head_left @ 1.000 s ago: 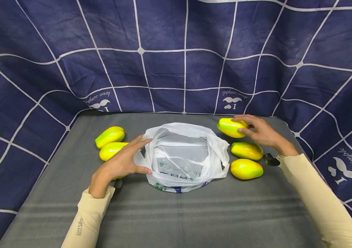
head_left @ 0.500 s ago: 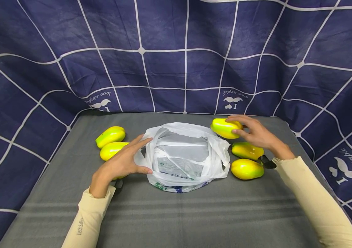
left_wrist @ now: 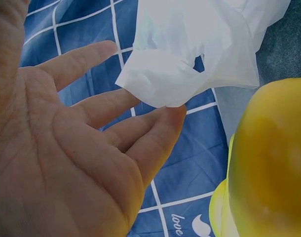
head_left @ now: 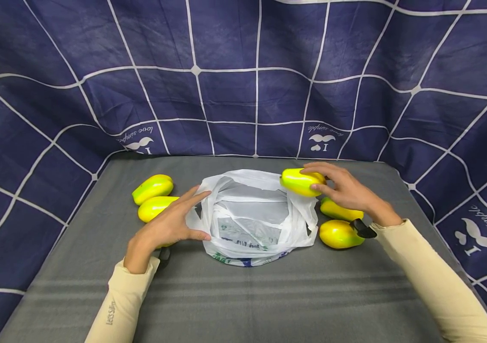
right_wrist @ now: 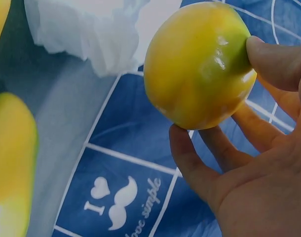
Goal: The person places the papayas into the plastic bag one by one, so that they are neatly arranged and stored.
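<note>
My right hand (head_left: 346, 190) holds a yellow-green papaya (head_left: 297, 183) between thumb and fingers, at the right rim of a white plastic bag (head_left: 252, 176). In the right wrist view, the rounded end of this papaya (right_wrist: 200, 69) faces the camera. The bag stands with its mouth spread wide, and printing shows through its wall. My left hand (head_left: 166, 226) is at the bag's left rim, thumb and fingers spread apart. In the left wrist view its extended fingertips (left_wrist: 175, 113) meet the edge of the white plastic (left_wrist: 190, 59).
Two more papayas lie right of the bag, one farther back (head_left: 339, 209) and one nearer (head_left: 338, 234). On the left are a far papaya (head_left: 153, 189) and another (head_left: 153, 208) partly behind my left hand. A blue checked cloth (head_left: 226, 95) hangs behind the grey table (head_left: 248, 305).
My right hand has carried the papaya leftward, from above the right-hand papayas to the bag's right rim. The left hand and the bag stay in place.
</note>
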Demonstrator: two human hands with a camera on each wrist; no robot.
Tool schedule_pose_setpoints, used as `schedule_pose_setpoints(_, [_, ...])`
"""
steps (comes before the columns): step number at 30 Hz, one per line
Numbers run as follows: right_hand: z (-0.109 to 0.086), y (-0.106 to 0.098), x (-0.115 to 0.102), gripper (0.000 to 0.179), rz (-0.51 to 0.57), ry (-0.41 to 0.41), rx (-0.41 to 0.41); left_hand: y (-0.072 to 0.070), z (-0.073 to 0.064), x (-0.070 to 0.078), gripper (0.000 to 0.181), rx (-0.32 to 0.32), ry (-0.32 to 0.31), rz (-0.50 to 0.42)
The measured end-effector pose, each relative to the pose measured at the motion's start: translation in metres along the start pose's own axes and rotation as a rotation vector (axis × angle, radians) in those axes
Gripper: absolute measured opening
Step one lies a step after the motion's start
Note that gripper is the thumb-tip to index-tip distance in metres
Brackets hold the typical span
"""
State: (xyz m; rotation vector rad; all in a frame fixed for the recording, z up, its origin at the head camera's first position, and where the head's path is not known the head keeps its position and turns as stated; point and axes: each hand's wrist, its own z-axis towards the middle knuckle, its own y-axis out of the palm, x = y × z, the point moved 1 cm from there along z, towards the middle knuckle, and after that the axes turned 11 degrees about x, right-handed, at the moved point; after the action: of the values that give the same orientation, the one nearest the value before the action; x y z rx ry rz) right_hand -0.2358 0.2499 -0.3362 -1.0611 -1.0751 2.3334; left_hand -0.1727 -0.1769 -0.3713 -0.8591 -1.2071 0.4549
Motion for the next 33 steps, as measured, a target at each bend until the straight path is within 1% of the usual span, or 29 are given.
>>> schedule_pose_setpoints(4, [0.001,0.006,-0.008,0.045,-0.001,-0.024,-0.017,0.0,0.0,0.0,0.107,-0.001,0.001,0.002])
schedule_pose_setpoints(9, [0.001,0.015,-0.019,0.045,0.007,-0.035,-0.047,-0.001,0.0,0.0,0.107,0.005,0.018,0.011])
schedule_pose_setpoints(16, [0.002,0.032,-0.031,0.044,0.063,-0.052,-0.077,-0.001,0.0,0.0,0.107,0.004,0.019,0.005])
schedule_pose_setpoints(21, [0.004,0.045,-0.038,0.043,0.101,-0.045,-0.115,-0.001,0.0,-0.001,0.107,0.003,0.016,0.005])
schedule_pose_setpoints(23, [0.005,0.05,-0.041,0.042,0.114,-0.049,-0.125,-0.001,-0.001,-0.001,0.107,0.005,0.019,0.006])
schedule_pose_setpoints(27, [0.009,0.06,-0.047,0.041,0.135,-0.081,-0.132,-0.001,-0.001,-0.001,0.106,0.016,0.035,0.009])
schedule_pose_setpoints(33, [0.011,0.074,-0.057,0.041,0.152,-0.087,-0.177,-0.001,-0.002,0.0,0.105,0.018,0.046,0.011])
